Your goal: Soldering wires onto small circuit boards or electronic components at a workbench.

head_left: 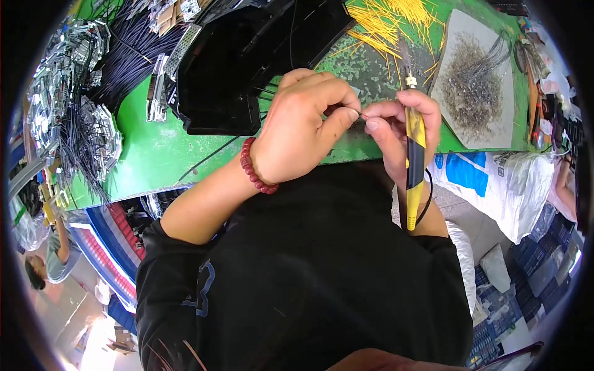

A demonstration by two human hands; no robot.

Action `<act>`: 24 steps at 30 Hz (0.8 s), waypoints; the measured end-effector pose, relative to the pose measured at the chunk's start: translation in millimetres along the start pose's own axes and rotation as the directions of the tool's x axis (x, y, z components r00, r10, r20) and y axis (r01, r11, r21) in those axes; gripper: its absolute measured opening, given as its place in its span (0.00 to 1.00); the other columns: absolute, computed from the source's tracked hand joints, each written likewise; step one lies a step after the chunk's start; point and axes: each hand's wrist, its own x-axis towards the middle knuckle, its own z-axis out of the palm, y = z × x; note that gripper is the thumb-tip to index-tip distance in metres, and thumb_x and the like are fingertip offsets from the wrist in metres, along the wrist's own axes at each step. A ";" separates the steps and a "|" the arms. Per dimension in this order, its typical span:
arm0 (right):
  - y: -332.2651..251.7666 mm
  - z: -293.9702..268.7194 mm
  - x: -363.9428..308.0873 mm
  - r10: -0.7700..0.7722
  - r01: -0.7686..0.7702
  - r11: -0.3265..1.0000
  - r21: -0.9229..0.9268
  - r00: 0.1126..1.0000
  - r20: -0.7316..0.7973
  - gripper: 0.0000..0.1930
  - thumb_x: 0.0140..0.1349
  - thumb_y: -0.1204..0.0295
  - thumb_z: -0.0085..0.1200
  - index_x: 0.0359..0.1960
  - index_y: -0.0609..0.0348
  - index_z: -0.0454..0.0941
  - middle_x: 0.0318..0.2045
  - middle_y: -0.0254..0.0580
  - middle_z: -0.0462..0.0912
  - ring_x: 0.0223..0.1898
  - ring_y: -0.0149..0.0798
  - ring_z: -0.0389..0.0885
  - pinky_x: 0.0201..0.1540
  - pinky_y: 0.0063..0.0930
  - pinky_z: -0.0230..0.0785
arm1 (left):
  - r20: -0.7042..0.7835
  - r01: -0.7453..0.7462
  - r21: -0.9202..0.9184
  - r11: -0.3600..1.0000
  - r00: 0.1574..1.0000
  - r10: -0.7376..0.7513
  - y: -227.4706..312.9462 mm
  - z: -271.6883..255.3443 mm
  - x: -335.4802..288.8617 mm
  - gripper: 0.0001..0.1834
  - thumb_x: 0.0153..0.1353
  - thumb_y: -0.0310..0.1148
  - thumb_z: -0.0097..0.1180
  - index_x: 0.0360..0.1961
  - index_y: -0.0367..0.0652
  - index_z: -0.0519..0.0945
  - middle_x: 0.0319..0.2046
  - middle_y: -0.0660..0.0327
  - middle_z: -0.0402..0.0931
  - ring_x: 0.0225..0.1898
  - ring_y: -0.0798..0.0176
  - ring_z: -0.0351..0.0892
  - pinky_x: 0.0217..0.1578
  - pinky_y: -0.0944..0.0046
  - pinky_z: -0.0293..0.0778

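The left hand and right hand nearly meet, fingertips pinching a small piece too tiny to identify; the right also clasps a yellow-and-black pen-shaped tool. Beyond, the green tabletop carries a black casing and, farther off, yellow wires.

Between the fingertips of the left hand and right hand, a small dark piece is mostly covered and too tiny to identify; the right hand's fingers also hide part of the yellow and black tool. The left hand blocks an edge of the black case, which the upper edge of the view cuts off, along with the yellow wires. The scraps on the white sheet are too fine to tell apart.
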 end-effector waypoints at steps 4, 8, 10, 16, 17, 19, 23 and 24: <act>1.6 -1.9 2.5 -0.028 0.027 1.000 0.011 0.999 0.035 0.22 0.58 0.83 0.60 0.52 0.61 0.65 0.33 0.46 0.82 0.35 0.31 0.82 0.36 0.20 0.72 | 0.074 0.000 -0.057 0.998 0.997 0.004 -0.8 -4.7 1.1 0.03 0.55 0.25 0.60 0.29 0.42 0.78 0.27 0.61 0.76 0.34 0.57 0.74 0.44 0.60 0.66; -3.1 -6.8 9.1 0.035 -0.039 0.999 0.034 0.992 0.122 0.22 0.57 0.85 0.59 0.51 0.62 0.67 0.32 0.43 0.81 0.35 0.31 0.81 0.36 0.21 0.72 | 0.118 -0.011 -0.020 1.000 0.993 0.013 -1.3 -7.6 -0.4 0.03 0.54 0.26 0.60 0.29 0.42 0.78 0.27 0.61 0.76 0.34 0.56 0.74 0.44 0.60 0.66; -3.2 -6.5 9.1 0.041 -0.043 0.999 0.015 0.992 0.120 0.22 0.56 0.85 0.59 0.51 0.61 0.67 0.32 0.42 0.80 0.35 0.30 0.81 0.36 0.20 0.73 | 0.136 -0.019 -0.009 1.000 0.990 0.020 -1.7 -7.6 -0.8 0.03 0.54 0.25 0.61 0.29 0.43 0.78 0.26 0.62 0.76 0.34 0.57 0.75 0.46 0.59 0.67; 3.3 -4.5 7.6 -0.160 0.179 0.972 -0.154 0.979 0.130 0.22 0.54 0.87 0.59 0.50 0.61 0.69 0.32 0.39 0.79 0.33 0.29 0.80 0.34 0.21 0.73 | 0.064 -0.044 0.037 0.998 0.997 0.041 0.3 -3.5 -3.8 0.03 0.54 0.27 0.61 0.28 0.45 0.78 0.25 0.62 0.74 0.33 0.56 0.76 0.53 0.54 0.64; 4.0 -4.4 6.8 -0.192 0.218 0.957 -0.193 0.971 0.145 0.22 0.53 0.87 0.59 0.50 0.61 0.69 0.32 0.38 0.79 0.32 0.28 0.79 0.34 0.21 0.74 | 0.065 -0.043 0.037 0.998 0.997 0.041 0.0 -3.1 -4.0 0.03 0.54 0.27 0.61 0.28 0.45 0.78 0.25 0.62 0.74 0.33 0.56 0.76 0.53 0.54 0.64; 7.3 -1.0 5.1 -0.240 0.264 0.938 -0.226 0.962 0.129 0.22 0.52 0.88 0.58 0.49 0.61 0.70 0.30 0.37 0.78 0.31 0.27 0.79 0.33 0.20 0.74 | 0.043 -0.049 0.025 0.999 0.998 0.048 -1.2 -2.1 -4.0 0.04 0.52 0.27 0.62 0.26 0.44 0.78 0.25 0.62 0.74 0.33 0.56 0.76 0.49 0.55 0.65; 12.4 0.6 -1.5 -0.113 0.129 0.942 -0.311 0.991 0.068 0.21 0.53 0.88 0.57 0.49 0.61 0.71 0.28 0.37 0.79 0.30 0.26 0.79 0.33 0.19 0.73 | 0.029 -0.073 0.187 0.980 0.997 0.069 -2.0 5.9 -2.5 0.05 0.49 0.26 0.63 0.26 0.43 0.77 0.27 0.62 0.75 0.34 0.56 0.76 0.44 0.56 0.66; 13.2 -1.1 -2.3 -0.088 0.092 0.943 -0.320 0.996 0.029 0.20 0.54 0.86 0.57 0.49 0.60 0.71 0.28 0.38 0.80 0.30 0.26 0.79 0.34 0.19 0.72 | -0.002 -0.088 0.220 0.972 0.996 0.090 -4.3 9.4 -1.5 0.06 0.48 0.26 0.62 0.26 0.43 0.77 0.27 0.61 0.75 0.34 0.56 0.75 0.41 0.57 0.65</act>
